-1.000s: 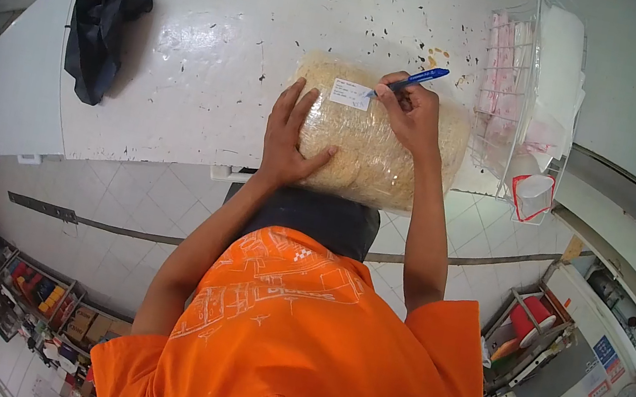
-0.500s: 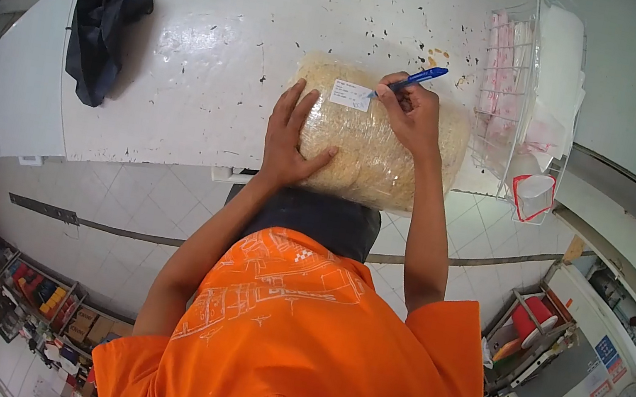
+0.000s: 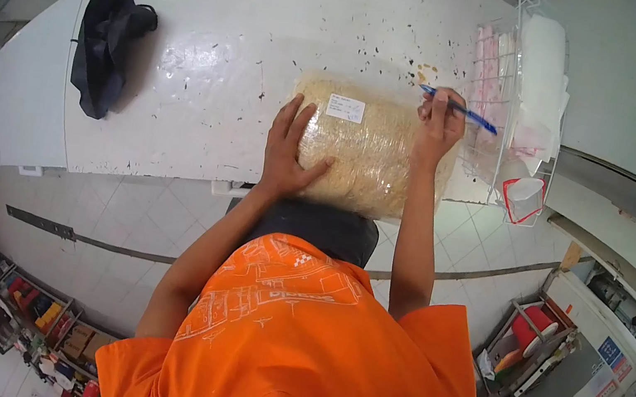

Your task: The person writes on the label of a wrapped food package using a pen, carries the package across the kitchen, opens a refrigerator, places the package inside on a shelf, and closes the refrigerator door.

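Note:
A large clear-wrapped package (image 3: pixel 370 161) with pale yellowish, shredded-looking contents lies at the table's front edge. On its top, near the far left corner, is a white label (image 3: pixel 346 108) with small print and faint pen marks. My left hand (image 3: pixel 287 151) rests along the package's left side, fingers stretched out and thumb spread over the wrap. Above the package's right end, my right hand (image 3: pixel 437 130) grips a blue pen (image 3: pixel 478 121) between its fingers. The pen lies sideways, its tip pointing left and away from the label.
A white wire rack (image 3: pixel 512 96) with plastic bags and white sheets stands right of the package. Black cloth (image 3: pixel 103 49) lies at the left of the white table (image 3: pixel 217 97), whose surface has dark chips. Behind me are a shelf of boxes (image 3: pixel 88 341) and a trolley (image 3: pixel 524 351).
My right hand has lifted off the label and moved right, and the pen has turned so its tip points left. My left hand has stayed on the package. The view has shifted slightly.

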Demonstrator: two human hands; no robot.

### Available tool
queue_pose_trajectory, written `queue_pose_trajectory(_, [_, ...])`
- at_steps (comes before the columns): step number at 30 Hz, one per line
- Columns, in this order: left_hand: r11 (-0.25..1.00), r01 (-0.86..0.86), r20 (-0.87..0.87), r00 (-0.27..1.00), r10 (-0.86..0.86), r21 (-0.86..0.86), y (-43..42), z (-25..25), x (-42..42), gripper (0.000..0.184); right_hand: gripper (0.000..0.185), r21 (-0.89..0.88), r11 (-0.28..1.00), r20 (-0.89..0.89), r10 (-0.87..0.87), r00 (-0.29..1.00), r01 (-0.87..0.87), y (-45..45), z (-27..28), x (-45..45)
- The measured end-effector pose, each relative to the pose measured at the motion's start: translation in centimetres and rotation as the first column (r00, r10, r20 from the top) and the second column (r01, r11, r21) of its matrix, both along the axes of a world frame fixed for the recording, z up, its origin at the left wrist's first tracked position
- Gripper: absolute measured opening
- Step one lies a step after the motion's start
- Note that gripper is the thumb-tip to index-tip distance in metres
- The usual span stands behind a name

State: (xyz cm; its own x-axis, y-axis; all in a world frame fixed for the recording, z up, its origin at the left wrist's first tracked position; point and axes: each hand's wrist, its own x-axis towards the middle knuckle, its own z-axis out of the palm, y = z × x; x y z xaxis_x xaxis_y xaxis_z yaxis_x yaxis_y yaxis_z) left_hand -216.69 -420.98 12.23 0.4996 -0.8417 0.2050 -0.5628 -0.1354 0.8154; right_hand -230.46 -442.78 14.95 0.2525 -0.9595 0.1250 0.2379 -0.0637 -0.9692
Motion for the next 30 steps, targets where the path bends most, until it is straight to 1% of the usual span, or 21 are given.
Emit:
queue_pose_trajectory(1, [1.000,-0.003,-0.006,1.000,0.003,0.007,0.0,0.0,0.0,0.088,0.014,0.020,0.998,0.079,-0.061,0.995,0.060,0.2,0.3,-0.2])
queue_pose_trajectory(3, [1.000,-0.010,0.007,1.000,0.010,-0.004,0.3,0.0,0.0,0.088,0.018,-0.002,0.997,0.082,-0.075,0.994,0.075,1.3,0.9,-1.3])
queue_pose_trajectory(5, [1.000,-0.018,0.014,1.000,0.018,-0.012,0.4,0.1,0.1,0.088,0.019,-0.110,0.980,-0.127,-0.181,0.975,0.167,2.8,1.8,-3.1])
queue_pose_trajectory(6, [1.000,-0.019,0.011,1.000,0.019,-0.006,0.4,0.2,0.1,0.088,0.019,-0.118,0.980,-0.122,-0.175,0.977,0.161,3.6,2.1,-4.2])
queue_pose_trajectory(8, [1.000,-0.026,0.008,1.000,0.026,-0.009,0.6,0.2,-0.1,0.088,0.025,-0.109,0.982,-0.265,-0.180,0.947,0.156,5.0,2.4,-6.9])
queue_pose_trajectory(9, [1.000,-0.029,0.003,1.000,0.029,-0.008,0.6,0.2,-0.1,0.088,0.025,-0.117,0.982,-0.262,-0.176,0.949,0.150,5.6,2.6,-8.0])
queue_pose_trajectory(10, [0.999,-0.033,-0.001,0.999,0.033,-0.006,0.6,0.2,-0.1,0.088,0.028,-0.129,0.977,-0.300,-0.199,0.933,0.167,6.0,2.8,-9.0])
queue_pose_trajectory(11, [0.999,-0.039,0.002,0.999,0.039,-0.013,0.6,0.3,-0.2,0.088,0.031,-0.141,0.973,-0.337,-0.222,0.915,0.184,6.4,3.1,-9.9])
queue_pose_trajectory(12, [0.999,-0.044,0.000,0.999,0.044,-0.007,0.7,0.3,-0.2,0.087,0.041,-0.124,0.975,-0.376,-0.216,0.901,0.182,6.9,3.5,-10.6])
queue_pose_trajectory(13, [0.999,-0.048,-0.001,0.999,0.048,0.001,0.7,0.4,-0.3,0.087,0.041,-0.129,0.975,-0.371,-0.215,0.904,0.179,7.1,3.7,-11.3])
queue_pose_trajectory(15, [0.998,-0.053,0.007,0.999,0.054,-0.019,0.7,0.4,-0.3,0.086,0.053,-0.349,0.914,-0.403,-0.345,0.848,0.206,7.2,4.4,-12.0])
queue_pose_trajectory(16, [0.998,-0.054,0.012,0.998,0.055,-0.033,0.5,0.3,-0.4,0.085,0.060,-0.511,0.827,-0.398,-0.470,0.788,0.235,7.0,5.0,-11.9])
queue_pose_trajectory(17, [0.998,-0.053,0.016,0.998,0.054,-0.036,0.6,0.3,-0.5,0.085,0.060,-0.512,0.825,-0.393,-0.472,0.789,0.239,6.9,5.9,-12.1])
queue_pose_trajectory(19, [0.998,-0.066,0.015,0.998,0.066,-0.024,0.5,0.2,-0.6,0.084,0.056,-0.522,0.755,-0.246,-0.578,0.778,0.396,6.7,7.8,-13.0])
queue_pose_trajectory(21, [0.997,-0.068,0.006,0.998,0.068,-0.029,0.5,0.3,-0.7,0.084,0.052,-0.530,0.742,-0.259,-0.603,0.755,0.411,4.4,6.9,-18.3])
queue_pose_trajectory(23, [0.997,-0.069,-0.001,0.998,0.069,-0.035,0.6,0.4,-0.7,0.083,0.048,-0.565,0.583,-0.395,-0.812,0.429,0.583,3.5,9.7,-20.0])
queue_pose_trajectory(24, [0.997,-0.071,-0.002,0.997,0.071,-0.027,0.7,0.4,-0.8,0.083,0.048,-0.567,0.582,-0.391,-0.813,0.431,0.583,2.8,9.4,-21.5])
queue_pose_trajectory(26, [0.996,-0.082,-0.006,0.997,0.082,-0.031,0.6,0.3,-0.9,0.083,0.046,-0.731,0.505,-0.451,-0.862,0.232,0.459,1.2,7.5,-24.4])
queue_pose_trajectory(27, [0.997,-0.078,-0.014,0.997,0.078,-0.029,0.7,0.2,-0.9,0.082,0.046,-0.736,0.505,-0.445,-0.863,0.239,0.451,1.2,6.6,-25.2])
queue_pose_trajectory(29, [0.995,-0.095,-0.019,0.995,0.095,-0.032,0.6,0.1,-1.1,0.082,0.044,-0.541,0.617,-0.488,-0.784,0.384,0.572,1.4,4.8,-26.2])
queue_pose_trajectory(30, [0.995,-0.097,-0.031,0.995,0.096,-0.028,0.7,0.2,-1.1,0.082,0.048,-0.298,0.710,-0.484,-0.689,0.540,0.638,2.7,6.2,-24.5])
